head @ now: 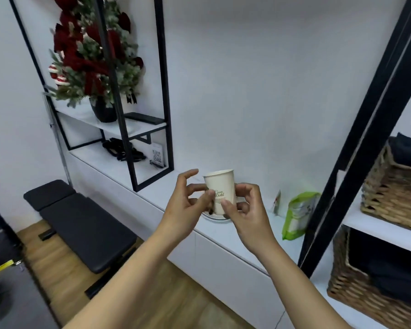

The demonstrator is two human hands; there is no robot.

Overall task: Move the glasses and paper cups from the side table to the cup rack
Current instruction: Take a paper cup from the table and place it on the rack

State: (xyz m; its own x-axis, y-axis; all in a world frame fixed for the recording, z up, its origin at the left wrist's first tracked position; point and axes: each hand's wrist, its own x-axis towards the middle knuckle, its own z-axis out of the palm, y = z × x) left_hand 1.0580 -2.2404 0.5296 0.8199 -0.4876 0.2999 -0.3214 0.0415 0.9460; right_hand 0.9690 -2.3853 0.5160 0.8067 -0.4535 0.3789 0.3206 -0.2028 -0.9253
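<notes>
White wall fills most of our view, and below it a long white surface (176,186) runs from the far left toward us on the right, its front edge dropping to cabinet fronts. We see both hands raised over the middle of that surface, sharing one paper cup (220,191). It stands upright, mouth up, green lettering facing us. The left hand (186,205) pinches its lower left side with thumb and curled fingers, index finger lifted free above. The right hand (246,211) grips the right side, thumb across the front near the base, fingers wrapped behind. The cup's base hangs just above a round white rim (214,217) lying on the surface; we cannot tell whether they touch.

To the right, a green packet (297,214) leans near the wall, well apart from the hands. Beyond it a black slanted post (356,148) frames shelves holding wicker baskets (394,193). To the left, a black-framed shelf unit (133,129) stands on the surface, carrying a vase of red and green foliage (93,55). Between that frame and the packet, we have open surface around the cup. Below left, a black padded bench (81,224) sits on the wooden floor close to the cabinet front.
</notes>
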